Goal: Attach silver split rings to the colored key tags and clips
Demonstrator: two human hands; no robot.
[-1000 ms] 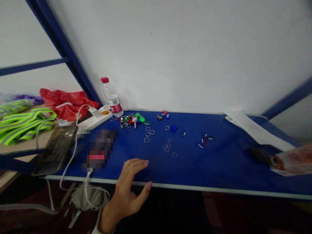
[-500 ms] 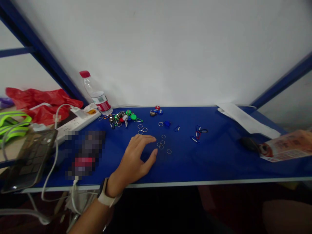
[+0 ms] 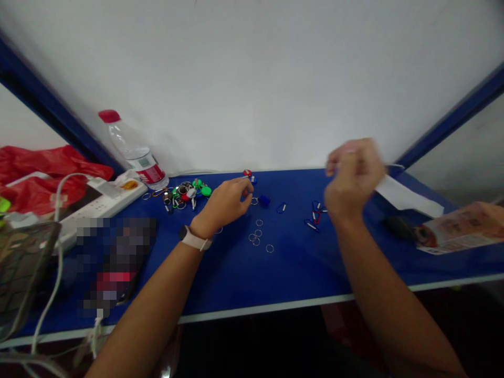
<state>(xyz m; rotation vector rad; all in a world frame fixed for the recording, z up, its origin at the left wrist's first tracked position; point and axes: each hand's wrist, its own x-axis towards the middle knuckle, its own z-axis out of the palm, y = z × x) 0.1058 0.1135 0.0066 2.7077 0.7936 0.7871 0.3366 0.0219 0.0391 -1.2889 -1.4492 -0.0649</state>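
- Change: right hand [image 3: 352, 178] newly up in view, raised above the counter [image 3: 291, 278] at 2 o'clock from view centre; left hand [image 3: 224, 202] shifted further in, toward the back edge.
- Left hand: open, fingers loosely curled, low over the counter, gripping nothing visible.
- Right hand: motion-blurred, fingers bunched together; closed or pinching something small, cannot tell.
- Nearest left hand: blue key tag [image 3: 264, 200] and a split ring just beside it at 3 o'clock, not touching as far as visible.
- Loose steel split rings [image 3: 255, 236]: small scatter at 4 o'clock from left hand.
- Keychain heap [image 3: 185, 194]: mixed keyrings and green and red tags, at 9 o'clock from left hand, well clear of the fingers.
- Blue and red mini carabiners [image 3: 313, 215]: directly below right hand, slightly left, apart from it.
- Around: pale wristband [image 3: 195, 239] on left wrist; water bottle with red cap [image 3: 132, 149] and white power strip [image 3: 102, 202] at 10 o'clock; red plastic bag [image 3: 47, 173] beyond the strip; pixelated object [image 3: 114, 262] at 8 o'clock; printed leaflet [image 3: 460, 228] at 3 o'clock.
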